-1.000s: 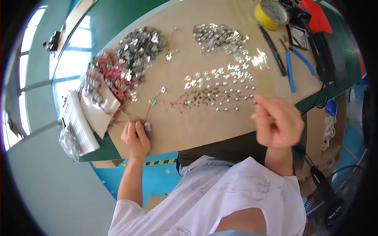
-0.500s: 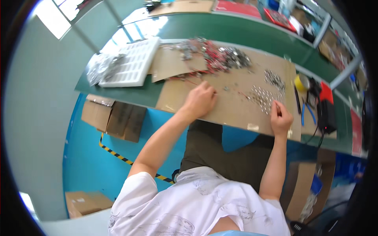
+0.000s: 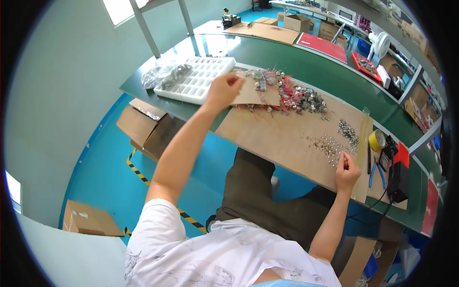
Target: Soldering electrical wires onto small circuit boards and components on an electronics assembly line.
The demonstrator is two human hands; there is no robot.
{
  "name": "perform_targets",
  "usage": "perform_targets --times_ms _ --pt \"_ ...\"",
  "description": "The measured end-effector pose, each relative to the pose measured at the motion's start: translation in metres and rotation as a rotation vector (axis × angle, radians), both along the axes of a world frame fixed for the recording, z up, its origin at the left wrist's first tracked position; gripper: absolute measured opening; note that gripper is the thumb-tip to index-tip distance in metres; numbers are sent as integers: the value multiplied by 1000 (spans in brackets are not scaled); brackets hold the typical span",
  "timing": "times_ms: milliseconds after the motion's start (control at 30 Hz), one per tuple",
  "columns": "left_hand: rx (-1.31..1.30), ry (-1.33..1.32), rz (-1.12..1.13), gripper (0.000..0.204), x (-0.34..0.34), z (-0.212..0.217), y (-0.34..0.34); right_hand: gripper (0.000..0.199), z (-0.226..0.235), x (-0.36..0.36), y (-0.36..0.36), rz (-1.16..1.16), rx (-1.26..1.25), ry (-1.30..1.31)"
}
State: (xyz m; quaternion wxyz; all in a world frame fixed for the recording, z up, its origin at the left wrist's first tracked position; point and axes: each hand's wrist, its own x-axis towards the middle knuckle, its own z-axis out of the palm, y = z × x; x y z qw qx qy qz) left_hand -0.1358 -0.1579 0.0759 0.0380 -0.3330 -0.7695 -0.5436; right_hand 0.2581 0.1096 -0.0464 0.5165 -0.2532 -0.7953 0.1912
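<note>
While the left hand (image 3: 225, 92) has neared the upper-left compartment tray (image 3: 203, 76) — grip unclear — the right hand (image 3: 347, 172) pinches near metal parts (image 3: 330, 147).

pale grey-green wall (image 3: 62, 110) along the left. 2 windows, blown out white: upper window (image 3: 116, 10) high, lower window (image 3: 13, 191) at the left rim. bright blue floor (image 3: 95, 177), crossed by black-and-yellow hazard tape (image 3: 138, 167). green-topped workbench (image 3: 306, 72) runs diagonally; strong white glare (image 3: 215, 43) near its far left end. 2 grey metal posts (image 3: 143, 28) behind. long white table (image 3: 308, 6) in the far background.
</note>
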Motion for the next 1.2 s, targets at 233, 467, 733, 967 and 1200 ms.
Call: perform_targets --times_ms 233,467,733,967,1200 --pt "-302 68 330 35 -183 28 29 8 3 5 -11 -22 30 -68" --pt "-606 175 403 41 -282 11 60 9 10 3 -22 -59 5 -105" --pt "-463 252 271 30 -233 13 76 9 -2 7 -14 -74 -61 -121" --pt "-547 495 -312 26 -77 -15 86 31 19 25 8 -61 -926 673" --pt "-623 541 -272 39 -62 -25 89 25 9 55 95 46 -1054 1173"
